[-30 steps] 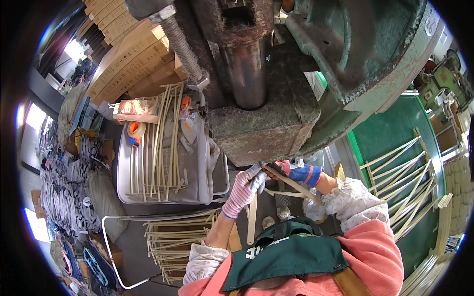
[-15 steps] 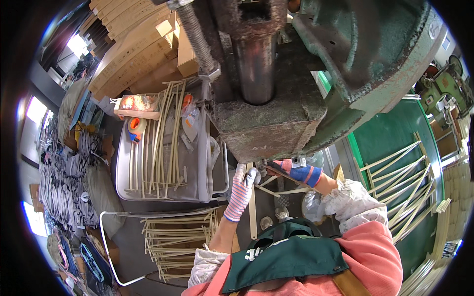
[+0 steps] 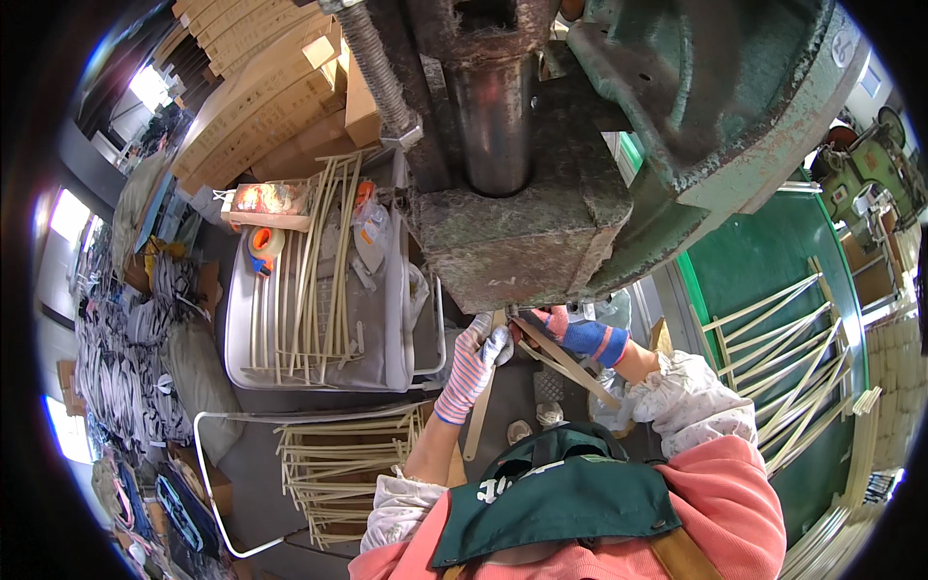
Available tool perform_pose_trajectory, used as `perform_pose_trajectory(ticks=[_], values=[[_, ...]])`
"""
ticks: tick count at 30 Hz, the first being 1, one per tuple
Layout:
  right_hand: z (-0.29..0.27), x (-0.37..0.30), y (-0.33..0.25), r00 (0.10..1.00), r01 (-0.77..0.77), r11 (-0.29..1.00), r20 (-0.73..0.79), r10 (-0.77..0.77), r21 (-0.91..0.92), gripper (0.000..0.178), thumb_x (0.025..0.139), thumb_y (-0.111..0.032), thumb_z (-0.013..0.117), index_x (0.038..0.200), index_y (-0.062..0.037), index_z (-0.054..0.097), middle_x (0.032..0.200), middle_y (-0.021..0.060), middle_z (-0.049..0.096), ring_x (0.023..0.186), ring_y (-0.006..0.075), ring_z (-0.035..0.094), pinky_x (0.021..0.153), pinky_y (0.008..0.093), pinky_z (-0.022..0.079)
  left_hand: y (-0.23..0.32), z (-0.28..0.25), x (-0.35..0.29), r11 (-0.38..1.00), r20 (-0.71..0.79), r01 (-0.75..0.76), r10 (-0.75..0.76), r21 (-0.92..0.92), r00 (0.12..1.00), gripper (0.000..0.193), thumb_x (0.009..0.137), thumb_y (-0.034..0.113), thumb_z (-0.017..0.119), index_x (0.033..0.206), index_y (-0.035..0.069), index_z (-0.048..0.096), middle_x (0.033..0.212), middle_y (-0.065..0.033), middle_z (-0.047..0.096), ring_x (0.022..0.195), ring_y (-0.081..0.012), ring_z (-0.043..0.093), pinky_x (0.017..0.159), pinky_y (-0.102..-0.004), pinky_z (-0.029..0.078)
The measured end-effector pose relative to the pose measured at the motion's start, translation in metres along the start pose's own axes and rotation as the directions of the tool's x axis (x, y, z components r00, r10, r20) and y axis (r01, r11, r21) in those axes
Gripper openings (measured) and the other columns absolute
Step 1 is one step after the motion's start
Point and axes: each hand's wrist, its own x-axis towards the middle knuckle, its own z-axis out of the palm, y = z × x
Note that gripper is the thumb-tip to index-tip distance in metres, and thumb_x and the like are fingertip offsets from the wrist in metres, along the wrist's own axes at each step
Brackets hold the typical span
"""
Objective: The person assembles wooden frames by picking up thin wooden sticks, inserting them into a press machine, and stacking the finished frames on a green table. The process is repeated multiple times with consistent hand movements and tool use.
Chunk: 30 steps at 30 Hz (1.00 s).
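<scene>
My left hand (image 3: 464,379), in a pink-and-white striped glove, is closed on the upper part of a long pale flat strip (image 3: 478,425). The strip slants down toward my chest. Close beside it, my right hand (image 3: 584,338), in a blue, pink and red glove, has its fingers bent around the upper part of a second flat strip (image 3: 580,373), which looks darker and runs down to the right. Both hands are just below the heavy worn metal block (image 3: 522,253) of a green press. The block hides the strips' top ends and some fingertips.
A grey tub (image 3: 396,319) at left bears thin strips, a tape dispenser (image 3: 265,247) and a small box. A stack of pale strips (image 3: 343,474) lies below it, near a white bent frame (image 3: 208,483). More strips lie on a green table (image 3: 764,242) at right.
The lower end of the pale strip in my left hand has swung left. The darker strip at my right hand now points more steeply downward. The press block looks almost unmoved.
</scene>
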Motion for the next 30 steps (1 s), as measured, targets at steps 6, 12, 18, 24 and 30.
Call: perform_pose_trajectory(ticks=[6,12,18,24,30], values=[[-0.001,0.003,0.007,1.000,-0.006,0.990,0.031,0.002,0.141,0.038,0.094,-0.040,0.047,0.092,-0.0061,0.063,0.083,0.0004,0.063,0.071,0.0072,0.056,0.059,0.0205,0.045,0.011,-0.002,0.001,0.989,0.035,0.126,-0.129,0.078,0.991,0.026,0.093,0.016,0.051,0.115,0.003,0.052,0.081,0.0017,0.054,0.066,-0.0032,0.047,0.055,-0.0174,0.040],[0.005,-0.003,0.006,1.000,-0.021,0.963,0.010,0.019,0.269,0.040,0.089,-0.044,0.055,0.104,-0.0072,0.060,0.088,0.0002,0.063,0.075,0.0084,0.057,0.066,0.0221,0.046,0.010,0.001,0.002,0.994,0.040,0.101,-0.103,0.042,0.994,0.016,0.092,0.006,0.045,0.103,0.002,0.056,0.076,0.0014,0.053,0.059,-0.0034,0.041,0.052,-0.0177,0.034],[0.022,-0.030,-0.011,0.941,-0.062,0.860,-0.318,-0.119,-0.506,0.041,0.078,-0.024,0.068,0.111,-0.0039,0.055,0.085,0.0074,0.063,0.078,0.0194,0.059,0.074,0.0292,0.047,-0.007,-0.013,0.009,0.956,0.024,0.264,-0.269,0.128,0.963,0.037,0.093,0.010,0.051,0.128,0.002,0.044,0.091,-0.0014,0.060,0.075,-0.0055,0.054,0.065,-0.0203,0.047],[0.036,-0.078,0.004,0.929,-0.077,0.577,-0.269,-0.255,-0.813,0.028,0.081,-0.010,0.060,0.107,-0.0030,0.052,0.082,0.0099,0.060,0.072,0.0253,0.060,0.065,0.0326,0.048,-0.019,-0.008,-0.054,0.533,-0.093,-0.061,0.257,0.844,0.962,0.043,0.088,0.014,0.058,0.124,-0.003,0.042,0.092,-0.0096,0.063,0.081,-0.0197,0.060,0.078,-0.0296,0.047],[0.019,-0.092,0.010,0.916,-0.062,0.814,-0.357,-0.183,-0.578,0.014,0.078,0.001,0.050,0.086,-0.0033,0.062,0.068,0.0139,0.060,0.058,0.0274,0.060,0.056,0.0319,0.047,0.012,-0.045,-0.086,0.940,0.049,0.306,-0.316,0.149,0.948,0.025,0.091,0.024,0.056,0.090,-0.001,0.061,0.057,-0.0003,0.052,0.047,-0.0063,0.046,0.045,-0.0194,0.036]])
